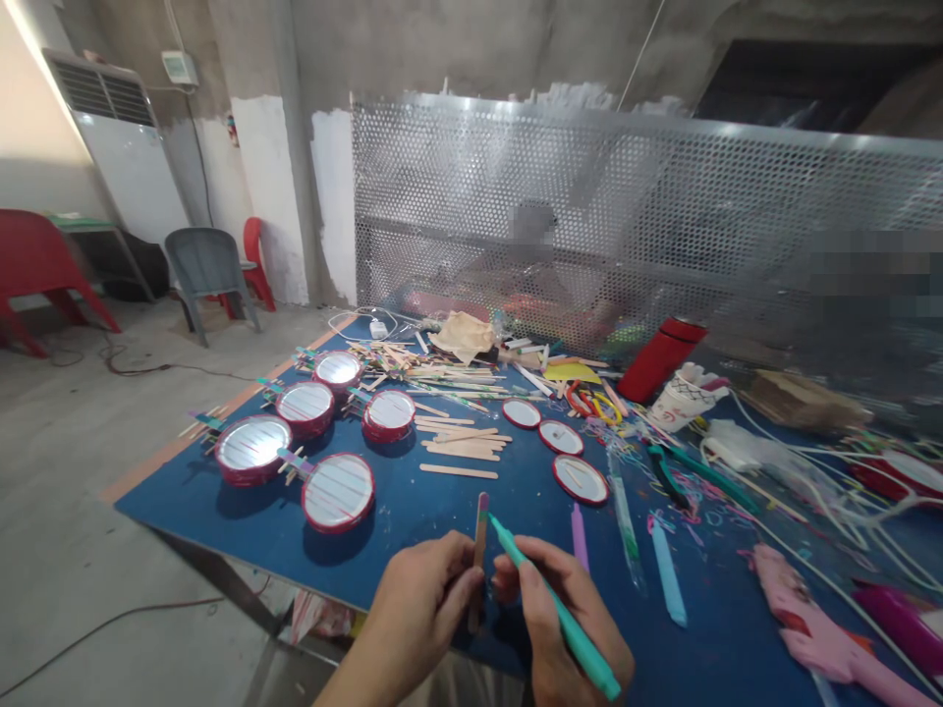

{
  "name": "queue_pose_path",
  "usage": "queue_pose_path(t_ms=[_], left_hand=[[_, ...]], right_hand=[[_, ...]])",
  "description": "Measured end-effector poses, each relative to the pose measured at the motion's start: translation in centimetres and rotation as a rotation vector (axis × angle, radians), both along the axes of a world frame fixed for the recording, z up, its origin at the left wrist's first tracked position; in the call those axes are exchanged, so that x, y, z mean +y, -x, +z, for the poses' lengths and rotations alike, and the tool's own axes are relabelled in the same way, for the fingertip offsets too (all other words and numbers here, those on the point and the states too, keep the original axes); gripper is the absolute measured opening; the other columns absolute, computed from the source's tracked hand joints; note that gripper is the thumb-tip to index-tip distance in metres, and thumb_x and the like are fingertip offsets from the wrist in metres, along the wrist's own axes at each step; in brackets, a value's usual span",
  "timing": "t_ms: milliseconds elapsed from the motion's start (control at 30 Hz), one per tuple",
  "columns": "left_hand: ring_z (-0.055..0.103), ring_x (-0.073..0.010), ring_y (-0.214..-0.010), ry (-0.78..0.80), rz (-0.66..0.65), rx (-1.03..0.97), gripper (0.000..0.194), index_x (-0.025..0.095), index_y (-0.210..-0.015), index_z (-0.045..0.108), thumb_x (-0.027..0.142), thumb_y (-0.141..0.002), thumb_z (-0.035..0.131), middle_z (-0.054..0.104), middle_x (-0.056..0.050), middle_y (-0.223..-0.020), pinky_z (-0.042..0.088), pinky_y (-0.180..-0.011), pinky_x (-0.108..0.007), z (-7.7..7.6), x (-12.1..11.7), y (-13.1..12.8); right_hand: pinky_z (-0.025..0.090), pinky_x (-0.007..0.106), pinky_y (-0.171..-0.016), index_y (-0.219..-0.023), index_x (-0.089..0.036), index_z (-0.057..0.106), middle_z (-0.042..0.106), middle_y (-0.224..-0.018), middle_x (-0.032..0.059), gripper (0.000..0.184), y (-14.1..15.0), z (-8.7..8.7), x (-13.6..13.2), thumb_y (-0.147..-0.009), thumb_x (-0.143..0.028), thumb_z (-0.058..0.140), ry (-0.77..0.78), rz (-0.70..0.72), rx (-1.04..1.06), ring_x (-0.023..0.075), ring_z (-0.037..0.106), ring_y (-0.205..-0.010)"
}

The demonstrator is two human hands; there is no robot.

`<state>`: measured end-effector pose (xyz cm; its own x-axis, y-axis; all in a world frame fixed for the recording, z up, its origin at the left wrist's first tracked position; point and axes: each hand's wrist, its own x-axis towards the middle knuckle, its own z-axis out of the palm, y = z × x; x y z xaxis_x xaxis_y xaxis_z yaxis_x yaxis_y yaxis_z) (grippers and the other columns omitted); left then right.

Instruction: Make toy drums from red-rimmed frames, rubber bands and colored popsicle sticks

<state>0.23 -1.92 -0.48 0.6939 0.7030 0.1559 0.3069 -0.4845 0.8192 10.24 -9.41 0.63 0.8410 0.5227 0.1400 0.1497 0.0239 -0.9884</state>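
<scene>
A left hand (423,594) pinches a wooden craft stick (481,531) over a blue desk (413,511) as the right hand (573,589) grips a turquoise marker (567,625).

Craft stick (481,530) in the left hand (431,594): wood, matt. Marker (575,633) in the right hand (549,599): smooth plastic, slight sheen. Tabletop (413,520) under and beyond both hands: smooth, mostly matt. Drum-like discs (338,493), left of the left hand: smooth heads, the farther ones glossy with bright reflections. Loose sticks (458,471), directly beyond the hands: bare wood, matt. Cup (676,406), beyond the right hand: printed paper. Glue gun (808,628), right of the right hand: smooth plastic. Perforated panel (457,177), farthest beyond the hands: metal, shiny along the top edge.
</scene>
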Motion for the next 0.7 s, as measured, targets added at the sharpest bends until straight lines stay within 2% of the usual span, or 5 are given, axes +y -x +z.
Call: queue_pose_path(t_ms=[267,400,567,700], left_hand=[[0.061,-0.0150,-0.064,0.013,0.003,0.012,0.015,0.020,-0.081,0.059,0.018,-0.091,0.048,0.067,0.000,-0.070,0.042,-0.061,-0.021,0.28,-0.04,-0.02],[0.061,-0.0158,-0.067,0.003,0.002,0.014,0.014,0.019,-0.082,0.059,0.018,-0.091,0.048,0.068,-0.001,-0.073,0.042,-0.063,-0.022,0.19,-0.08,0.04],[0.061,-0.0146,-0.065,0.016,-0.011,-0.011,0.015,0.020,-0.081,0.058,0.018,-0.091,0.047,0.068,0.000,-0.070,0.041,-0.062,-0.021,0.11,-0.09,0.04],[0.061,-0.0153,-0.065,0.030,0.000,-0.007,0.015,0.020,-0.080,0.057,0.019,-0.091,0.047,0.067,0.000,-0.070,0.042,-0.062,-0.021,0.24,-0.06,0.02]], right_hand=[[0.055,0.025,-0.059,-0.083,-0.020,0.072,0.075,-0.070,0.0029,0.027,-0.15,-0.06,-0.07,-0.076,-0.045,0.065,0.003,-0.001,0.007,0.0187,0.071,-0.061],[0.056,0.027,-0.064,-0.081,-0.020,0.072,0.075,-0.071,0.0029,0.025,-0.18,-0.23,0.03,-0.074,-0.043,0.065,-0.013,0.014,-0.024,0.0195,0.071,-0.063],[0.056,0.025,-0.057,-0.084,-0.019,0.072,0.075,-0.070,0.0028,0.028,-0.26,-0.40,0.02,-0.076,-0.045,0.065,0.009,0.002,-0.008,0.0188,0.071,-0.061],[0.056,0.025,-0.060,-0.081,-0.020,0.072,0.075,-0.070,0.0022,0.025,-0.20,-0.15,-0.06,-0.074,-0.044,0.065,0.005,0.027,-0.023,0.0190,0.071,-0.061]])
